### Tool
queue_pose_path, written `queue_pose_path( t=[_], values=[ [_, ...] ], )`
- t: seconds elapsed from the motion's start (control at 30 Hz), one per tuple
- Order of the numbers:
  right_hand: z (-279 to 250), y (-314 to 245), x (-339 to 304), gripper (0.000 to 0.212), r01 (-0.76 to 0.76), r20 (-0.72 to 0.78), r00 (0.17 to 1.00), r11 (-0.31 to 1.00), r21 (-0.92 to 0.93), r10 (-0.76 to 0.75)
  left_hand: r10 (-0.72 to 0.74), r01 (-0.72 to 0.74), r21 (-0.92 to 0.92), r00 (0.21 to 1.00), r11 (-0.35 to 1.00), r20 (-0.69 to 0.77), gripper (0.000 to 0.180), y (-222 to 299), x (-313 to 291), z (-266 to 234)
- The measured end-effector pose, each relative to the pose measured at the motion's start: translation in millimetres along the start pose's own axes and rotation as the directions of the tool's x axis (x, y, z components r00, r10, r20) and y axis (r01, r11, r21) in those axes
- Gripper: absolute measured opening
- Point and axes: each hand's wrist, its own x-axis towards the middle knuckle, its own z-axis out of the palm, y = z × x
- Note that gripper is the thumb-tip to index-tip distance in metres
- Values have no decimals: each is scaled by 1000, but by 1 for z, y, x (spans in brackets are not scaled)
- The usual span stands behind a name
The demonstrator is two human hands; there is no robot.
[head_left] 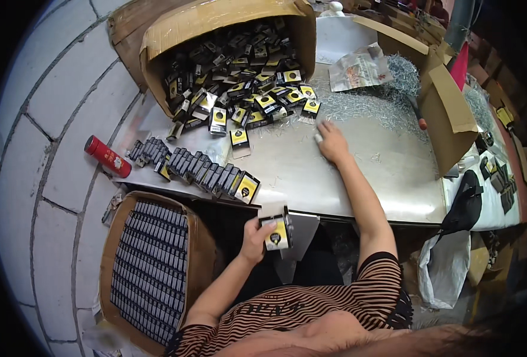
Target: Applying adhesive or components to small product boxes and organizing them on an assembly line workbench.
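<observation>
My left hand (254, 240) grips a small black, yellow and white carton (276, 233) just in front of the table edge; its pale top flap stands up. Over the metal tabletop (359, 172) my right hand (332, 141) reaches forward, fingers stretched out and apart, with nothing visible in them. Just beyond its fingertips lie thin silvery metal pieces (359, 110), like small nails or screws, spread loosely across the table. A loose carton with an open flap (239, 140) lies to the left of that hand.
A large cardboard box (228, 13) on its side spills many cartons. A row of cartons (207, 172) stands along the front edge, near a red cylindrical container (107, 156). Low left, a cardboard box (199, 250) holds packed rows. At right are a cardboard panel (451, 119) and a printed bag (360, 68).
</observation>
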Motion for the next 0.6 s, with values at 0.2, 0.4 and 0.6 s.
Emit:
queue_pose_path(
  t=[0.2,0.4,0.6],
  values=[
    [-86,-70,-71,42,29,280,959,998,59,-44,-56,55,-8,992,998,-111,36,-18,-68,-63],
    [-67,-57,-92,46,114,151,979,982,152,-138,-349,346,500,933,794,-91,30,-101,-58,-94],
    [-44,-39,-91,50,6,153,988,1000,4,-7,-438,264,611,886,746,151,31,-147,-34,-77]
  ],
)
